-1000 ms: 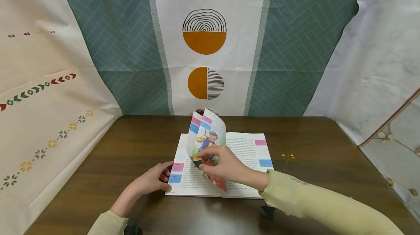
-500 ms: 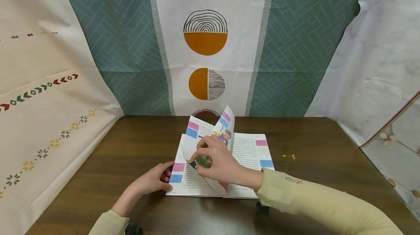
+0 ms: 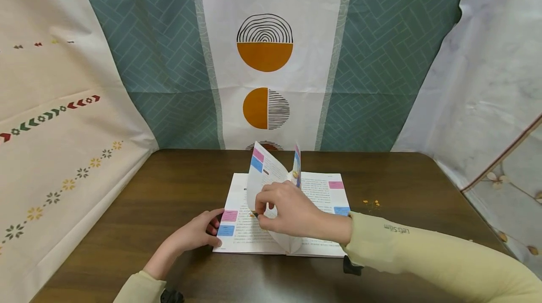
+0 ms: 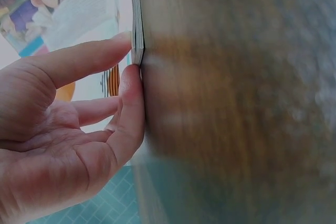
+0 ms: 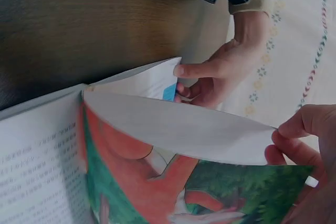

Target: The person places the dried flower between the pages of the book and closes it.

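Note:
An open book [image 3: 258,239] with printed text lies on the wooden table, pink and blue blocks along its page margins. My right hand [image 3: 290,209] reaches over its middle, thumb and fingers pinching the edge of a raised page [image 3: 264,176]. To the right of that page, another leaf [image 3: 297,169] stands nearly upright behind the hand. In the right wrist view the held page [image 5: 184,127] bows in a curve beside a red and green picture [image 5: 163,182]. My left hand [image 3: 195,232] holds the book's left edge near the front corner, thumb on the page, fingers curled at the edge.
The brown table [image 3: 169,180] extends around the book. A patterned cloth [image 3: 267,82] hangs at the back, with a cream cloth [image 3: 63,162] at the left and a marbled one [image 3: 487,119] at the right. Small yellow flowers [image 3: 371,202] show on the table's right part.
The picture leaf has swung from the left to stand nearly upright at the right, out of the right hand's pinch. The other raised page stays in the fingers. The left hand stays put.

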`<act>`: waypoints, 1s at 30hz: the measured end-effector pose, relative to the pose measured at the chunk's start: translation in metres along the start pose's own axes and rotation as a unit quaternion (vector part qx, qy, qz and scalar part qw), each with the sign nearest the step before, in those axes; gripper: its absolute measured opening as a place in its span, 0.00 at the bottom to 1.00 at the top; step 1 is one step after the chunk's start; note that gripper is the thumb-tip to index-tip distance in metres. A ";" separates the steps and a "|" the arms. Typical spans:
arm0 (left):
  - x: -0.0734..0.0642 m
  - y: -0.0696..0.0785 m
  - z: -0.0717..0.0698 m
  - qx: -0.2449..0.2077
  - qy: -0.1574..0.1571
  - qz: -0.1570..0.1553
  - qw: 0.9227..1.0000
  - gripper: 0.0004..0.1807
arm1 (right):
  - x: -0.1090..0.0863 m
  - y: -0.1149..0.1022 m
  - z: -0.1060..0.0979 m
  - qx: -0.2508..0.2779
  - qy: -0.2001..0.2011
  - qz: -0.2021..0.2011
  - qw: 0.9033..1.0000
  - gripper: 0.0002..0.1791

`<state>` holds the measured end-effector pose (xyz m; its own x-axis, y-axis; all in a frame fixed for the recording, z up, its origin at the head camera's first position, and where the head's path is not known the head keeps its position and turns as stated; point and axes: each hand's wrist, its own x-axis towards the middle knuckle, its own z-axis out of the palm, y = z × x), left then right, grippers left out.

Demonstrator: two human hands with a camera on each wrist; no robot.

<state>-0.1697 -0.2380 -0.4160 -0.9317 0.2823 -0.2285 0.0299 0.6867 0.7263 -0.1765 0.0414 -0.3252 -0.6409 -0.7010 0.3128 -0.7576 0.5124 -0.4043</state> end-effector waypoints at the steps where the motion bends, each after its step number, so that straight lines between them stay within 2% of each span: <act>1: 0.000 0.000 0.000 0.000 0.000 0.002 1.000 0.45 | -0.001 -0.001 -0.002 -0.003 -0.003 -0.001 1.000 0.04; 5: 0.001 -0.001 0.000 0.003 -0.004 0.007 1.000 0.45 | -0.004 -0.001 -0.012 -0.001 -0.021 0.011 1.000 0.05; 9: 0.001 0.000 0.001 0.002 -0.007 0.004 1.000 0.46 | -0.004 0.000 -0.021 0.013 -0.058 0.035 0.998 0.05; 15: 0.001 0.004 0.000 -0.001 -0.002 -0.008 1.000 0.46 | 0.003 -0.003 -0.038 0.023 -0.126 0.070 0.989 0.08; 18: 0.002 0.006 0.001 0.001 -0.003 -0.009 1.000 0.46 | 0.007 -0.005 -0.043 0.018 -0.144 0.089 0.985 0.08; 23: -0.001 0.002 -0.001 0.001 -0.006 0.004 1.000 0.46 | 0.014 -0.005 -0.041 0.011 -0.144 0.101 0.984 0.09; 30: -0.001 -0.003 -0.001 -0.009 -0.010 0.018 1.000 0.45 | 0.013 0.003 -0.019 0.040 -0.109 0.078 0.990 0.03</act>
<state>-0.1696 -0.2409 -0.4168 -0.9227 0.3206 -0.2140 0.0575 0.6635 0.7460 -0.1895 0.0435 -0.3057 -0.7012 -0.7111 0.0514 -0.6334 0.5882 -0.5029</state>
